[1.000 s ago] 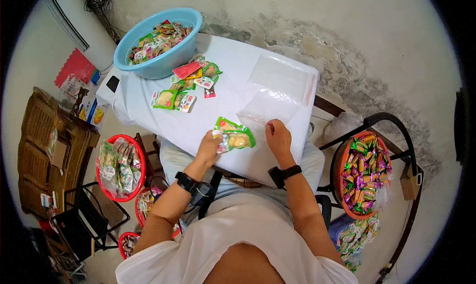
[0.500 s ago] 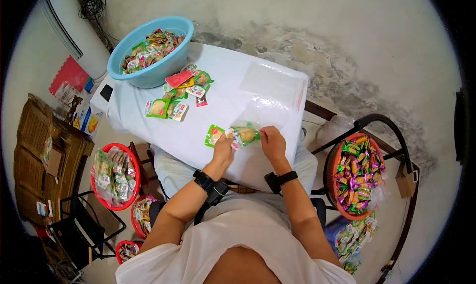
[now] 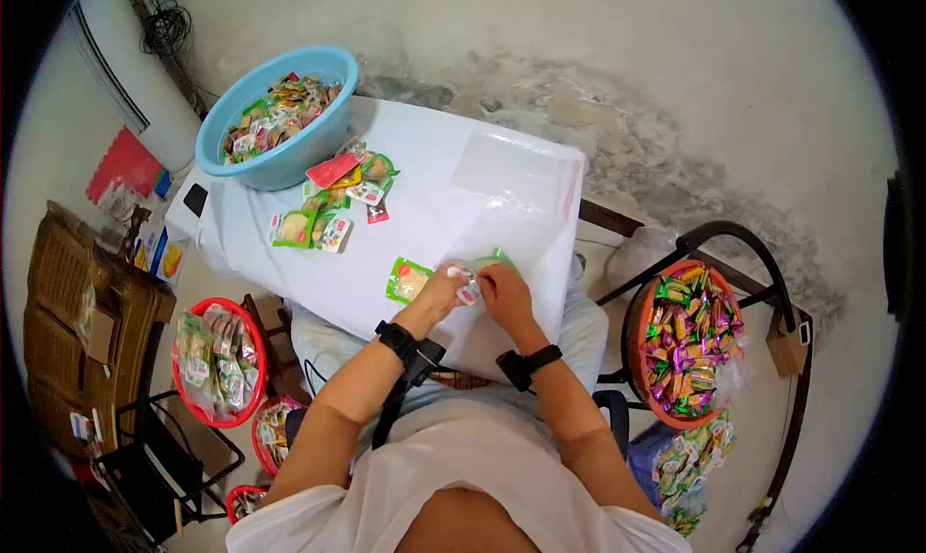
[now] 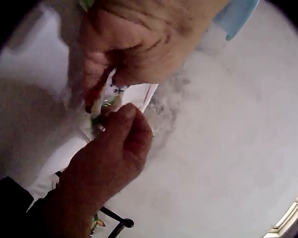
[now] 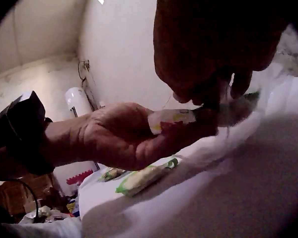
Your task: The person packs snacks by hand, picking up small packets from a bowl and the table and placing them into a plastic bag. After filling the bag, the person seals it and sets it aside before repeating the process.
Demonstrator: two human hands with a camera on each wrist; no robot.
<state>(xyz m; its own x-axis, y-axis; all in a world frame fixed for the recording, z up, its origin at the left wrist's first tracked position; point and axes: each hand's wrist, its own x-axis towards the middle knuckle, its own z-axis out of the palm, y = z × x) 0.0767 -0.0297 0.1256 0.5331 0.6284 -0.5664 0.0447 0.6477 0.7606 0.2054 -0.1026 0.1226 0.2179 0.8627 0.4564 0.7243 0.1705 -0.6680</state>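
Note:
Over the front of the table, my left hand (image 3: 439, 294) grips a small snack packet (image 3: 468, 285), its white printed part showing past the fingers. Right beside it, my right hand (image 3: 506, 297) pinches the edge of a clear plastic bag (image 3: 521, 181) that lies flat toward the far right. Green packaging (image 3: 498, 258) shows behind the right fingers, at the bag's near end. The right wrist view has the packet (image 5: 171, 121) along the left hand's fingers, close under the right hand (image 5: 213, 54). Another green-edged packet (image 3: 408, 281) lies on the white cloth, left of the left hand.
A blue basin (image 3: 280, 157) full of packets stands at the table's back left, with a loose packet pile (image 3: 333, 201) before it. Red baskets (image 3: 258, 370) sit on the floor at left. A basket of wrapped sweets (image 3: 690, 345) stands on a chair at right.
The left hand has moved right with packets to meet the right hand at the bag. One packet has left its hold and lies on the cloth. The head view has shifted slightly.

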